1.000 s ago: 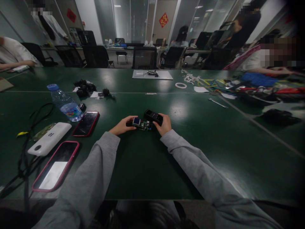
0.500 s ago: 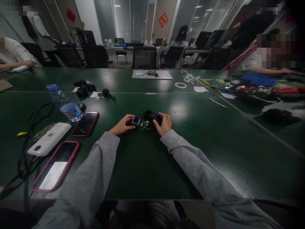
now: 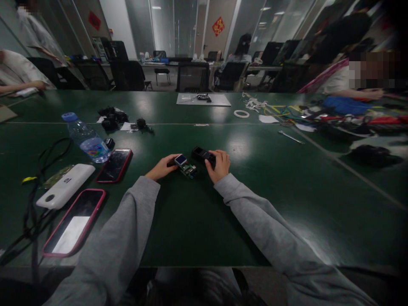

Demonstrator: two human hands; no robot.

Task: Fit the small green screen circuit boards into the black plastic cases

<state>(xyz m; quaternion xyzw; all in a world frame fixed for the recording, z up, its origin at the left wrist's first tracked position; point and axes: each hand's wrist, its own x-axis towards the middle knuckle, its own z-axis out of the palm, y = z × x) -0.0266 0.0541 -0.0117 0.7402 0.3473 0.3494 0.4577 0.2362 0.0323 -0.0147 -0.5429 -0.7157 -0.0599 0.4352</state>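
My left hand is closed on the left end of a green circuit board that carries a small square screen. The board slants down to the right, just over or on the dark green table. My right hand is closed around the right end of a black plastic case, with its thumb on the near side. A rectangular window shows at the case's far left end. Board and case are apart, with a narrow gap between them. My fingers hide parts of both.
To the left are a water bottle, two phones, one a red-edged phone, a white power bank and black cables. Farther off lie a white tray, a tape ring, a wrench and heaped wires. Other people sit and stand around.
The circuit board has turned so its right end points more toward me, and it has come apart from the case. My right hand and the case have barely moved.
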